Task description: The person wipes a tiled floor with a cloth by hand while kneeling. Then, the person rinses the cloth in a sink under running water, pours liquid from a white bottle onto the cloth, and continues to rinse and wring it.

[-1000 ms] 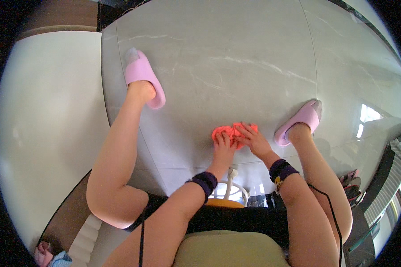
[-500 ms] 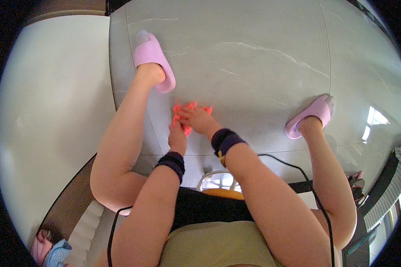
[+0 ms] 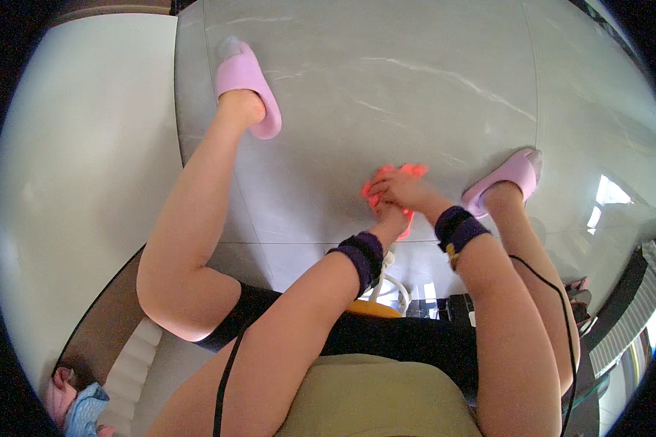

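A bright orange-red cloth (image 3: 418,170), crumpled, is between my hands low over the grey tiled floor, just in from my right foot. I cannot tell whether it touches the tiles. My right hand (image 3: 410,189) lies over it with the fingers bent across the cloth and partly over the other hand. Beneath and nearer to me, my left hand (image 3: 391,215) grips the cloth's near side, its fingers largely covered. Dark bands circle both wrists.
My feet are set wide apart in a left pink slipper (image 3: 249,84) and a right pink slipper (image 3: 516,175). A large white panel (image 3: 87,160) borders the floor at left. Pink and blue fabric (image 3: 87,408) lies at lower left. A black cable (image 3: 554,288) hangs along my right arm.
Both hands and the orange-red cloth have moved to the right, from near my left foot toward my right foot. The hands stay together on the cloth.
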The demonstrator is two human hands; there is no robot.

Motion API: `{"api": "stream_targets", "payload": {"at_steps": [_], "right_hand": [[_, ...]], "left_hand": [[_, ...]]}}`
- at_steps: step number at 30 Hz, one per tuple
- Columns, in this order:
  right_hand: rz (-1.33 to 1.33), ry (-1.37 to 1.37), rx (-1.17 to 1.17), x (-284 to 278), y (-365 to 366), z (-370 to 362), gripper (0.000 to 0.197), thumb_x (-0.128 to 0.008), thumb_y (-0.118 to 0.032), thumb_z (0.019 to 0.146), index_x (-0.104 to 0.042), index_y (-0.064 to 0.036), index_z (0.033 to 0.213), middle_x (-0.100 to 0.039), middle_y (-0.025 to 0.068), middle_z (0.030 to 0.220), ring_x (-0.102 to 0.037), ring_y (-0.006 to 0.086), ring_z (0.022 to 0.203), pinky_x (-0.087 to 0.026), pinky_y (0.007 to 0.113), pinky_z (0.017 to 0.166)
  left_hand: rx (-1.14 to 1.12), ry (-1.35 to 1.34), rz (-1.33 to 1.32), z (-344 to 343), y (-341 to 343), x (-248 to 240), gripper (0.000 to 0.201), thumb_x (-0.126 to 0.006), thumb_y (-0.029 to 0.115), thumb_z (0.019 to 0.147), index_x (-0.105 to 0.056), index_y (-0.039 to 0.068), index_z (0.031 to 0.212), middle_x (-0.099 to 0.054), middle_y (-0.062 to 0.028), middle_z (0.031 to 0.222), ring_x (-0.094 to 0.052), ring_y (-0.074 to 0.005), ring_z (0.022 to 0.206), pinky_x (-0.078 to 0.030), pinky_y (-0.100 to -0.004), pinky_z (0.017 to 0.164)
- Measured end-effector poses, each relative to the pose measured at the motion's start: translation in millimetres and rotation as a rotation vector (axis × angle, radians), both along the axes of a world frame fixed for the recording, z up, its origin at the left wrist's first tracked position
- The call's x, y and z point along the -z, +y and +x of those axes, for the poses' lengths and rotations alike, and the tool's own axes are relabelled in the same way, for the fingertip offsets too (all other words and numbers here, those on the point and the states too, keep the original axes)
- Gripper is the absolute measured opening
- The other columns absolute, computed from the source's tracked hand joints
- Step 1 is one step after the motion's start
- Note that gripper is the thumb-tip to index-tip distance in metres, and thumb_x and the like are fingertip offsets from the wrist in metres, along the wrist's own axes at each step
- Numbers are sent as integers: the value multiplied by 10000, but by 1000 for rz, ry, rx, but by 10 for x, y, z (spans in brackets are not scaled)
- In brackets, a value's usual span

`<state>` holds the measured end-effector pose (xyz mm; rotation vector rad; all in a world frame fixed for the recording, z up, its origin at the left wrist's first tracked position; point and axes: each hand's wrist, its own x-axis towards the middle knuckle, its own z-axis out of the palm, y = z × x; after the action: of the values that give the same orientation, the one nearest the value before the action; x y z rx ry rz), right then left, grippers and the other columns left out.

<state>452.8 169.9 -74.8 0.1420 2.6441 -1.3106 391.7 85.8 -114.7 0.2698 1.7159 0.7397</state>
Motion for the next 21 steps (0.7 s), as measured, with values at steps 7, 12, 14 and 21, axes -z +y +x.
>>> {"api": "stream_targets", "payload": {"at_steps": [7,12,14,21], "right_hand": [[287,-301,-50,-440,604,138,330,-590,-163,806,-707,-204,1111,-579,-25,1301,-468,229,1254,-433,344,1008],[501,3,330,-488,-129,-942,530,-582,-137,805,-553,-271,1317,-426,10,1444,-374,269,1328,-354,453,1061],[481,-28,339,-260,-537,-1087,544,-565,-176,830,-505,-245,1366,-380,9,1483,-334,282,1363,-329,482,1072],[316,58,185,-145,-1558,-1786,495,-544,-212,863,-529,-201,1357,-349,-6,1520,-285,259,1410,-277,445,1128]], "left_hand": [[628,433,86,-323,-5,-848,373,-604,99,848,-456,58,1188,-560,-254,1102,-574,-434,1038,-495,-496,839],[1047,951,99,-2170,-349,-975,335,-627,146,845,-522,33,1143,-598,-226,1053,-611,-385,994,-517,-486,795],[1166,879,-188,-2265,-360,-1050,174,-425,138,945,-555,90,1051,-607,-144,1102,-617,-319,1008,-510,-489,813],[805,1485,-162,-3532,878,-1333,291,-483,175,925,-472,51,1188,-595,-141,1166,-594,-278,1069,-488,-410,869]]}}
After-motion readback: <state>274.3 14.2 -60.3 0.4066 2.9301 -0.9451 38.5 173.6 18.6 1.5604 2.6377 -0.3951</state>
